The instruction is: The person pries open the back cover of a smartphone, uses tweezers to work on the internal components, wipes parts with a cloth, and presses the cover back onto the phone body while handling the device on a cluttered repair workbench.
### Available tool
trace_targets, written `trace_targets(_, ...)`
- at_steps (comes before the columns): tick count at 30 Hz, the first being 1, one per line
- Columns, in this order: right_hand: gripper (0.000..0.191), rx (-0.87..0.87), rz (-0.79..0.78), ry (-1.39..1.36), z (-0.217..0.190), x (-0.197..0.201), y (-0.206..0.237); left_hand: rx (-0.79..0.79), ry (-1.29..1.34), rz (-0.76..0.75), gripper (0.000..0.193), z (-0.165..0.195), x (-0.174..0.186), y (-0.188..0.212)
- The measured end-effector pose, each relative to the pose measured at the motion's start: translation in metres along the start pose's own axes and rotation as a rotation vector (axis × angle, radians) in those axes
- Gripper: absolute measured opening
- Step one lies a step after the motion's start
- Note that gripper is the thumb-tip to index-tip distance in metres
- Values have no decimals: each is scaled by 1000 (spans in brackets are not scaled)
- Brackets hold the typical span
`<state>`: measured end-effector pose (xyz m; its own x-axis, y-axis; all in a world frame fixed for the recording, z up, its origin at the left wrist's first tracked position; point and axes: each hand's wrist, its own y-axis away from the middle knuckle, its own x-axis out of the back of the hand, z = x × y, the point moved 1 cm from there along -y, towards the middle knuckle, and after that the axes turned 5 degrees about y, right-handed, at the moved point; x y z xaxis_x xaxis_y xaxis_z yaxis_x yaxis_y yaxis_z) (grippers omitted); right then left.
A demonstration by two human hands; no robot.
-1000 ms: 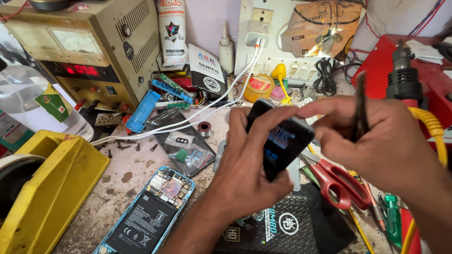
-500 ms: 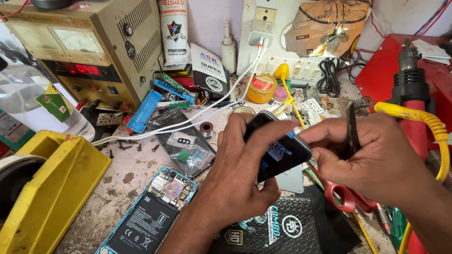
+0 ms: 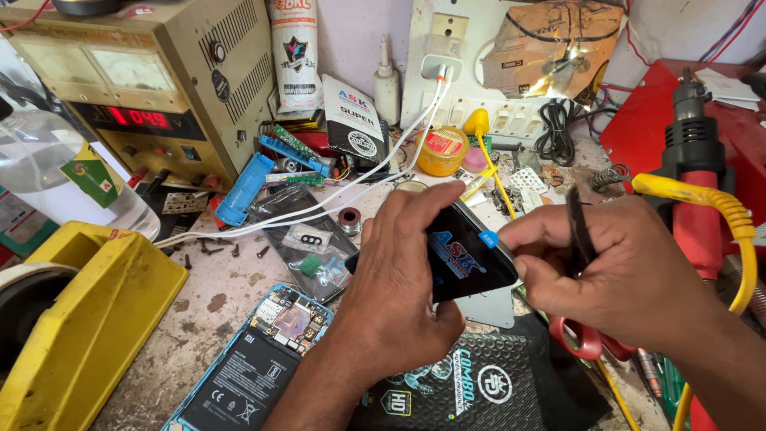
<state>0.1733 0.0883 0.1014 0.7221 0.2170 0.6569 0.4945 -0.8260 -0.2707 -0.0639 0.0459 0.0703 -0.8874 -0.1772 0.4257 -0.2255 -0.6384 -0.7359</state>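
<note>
The left hand (image 3: 399,295) grips a dark panel (image 3: 467,257) above the counter (image 3: 199,307), its long axis tilted down toward the right. The right hand (image 3: 614,275), fingers pinched on the blue tab (image 3: 488,238) at the panel's upper edge, also holds a thin black tool (image 3: 578,227). Since half a second ago, the panel sits a little lower.

Stained, cluttered workbench (image 3: 239,279) against a pale wall (image 3: 351,32), white switchboard (image 3: 455,48), bright daylight.
</note>
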Motion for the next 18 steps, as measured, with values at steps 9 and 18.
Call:
trace_targets(9, 37, 123, 285, 418, -47, -5, 17, 130, 313, 2, 106, 13, -6, 3)
trace_targets(18, 35, 343, 256, 385, -65, -15, 20, 88, 525, 241, 84, 1, -49, 22)
